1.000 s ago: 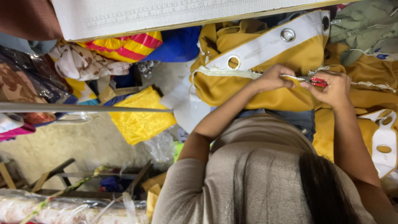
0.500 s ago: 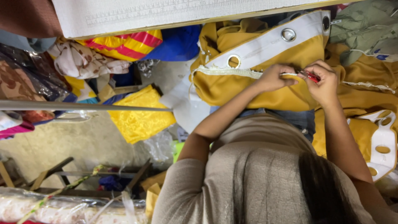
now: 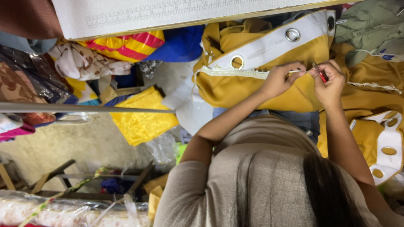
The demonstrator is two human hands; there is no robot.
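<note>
A mustard-yellow curtain point(image 3: 252, 90) with a white eyelet band point(image 3: 269, 44) and a cream lace trim point(image 3: 235, 72) lies across my lap. My left hand point(image 3: 278, 80) pinches the trim and the curtain's edge. Just to its right, my right hand point(image 3: 330, 84) grips a small red-handled cutting tool point(image 3: 322, 75), whose tip points at the trim between the two hands. The hands almost touch. More of the same curtain with white eyelets point(image 3: 389, 145) hangs at the right.
A white board with a ruler scale point(image 3: 168, 17) runs along the top. Piles of cloth lie around: striped yellow and pink point(image 3: 126, 44), blue point(image 3: 181, 44), bright yellow point(image 3: 141, 115), olive green point(image 3: 370, 29). A metal bar point(image 3: 84, 109) crosses the left. Wooden frame pieces point(image 3: 59, 176) stand on the concrete floor.
My right hand with the red tool has shifted a little left, closer to my left hand. The left hand has kept its hold on the trim.
</note>
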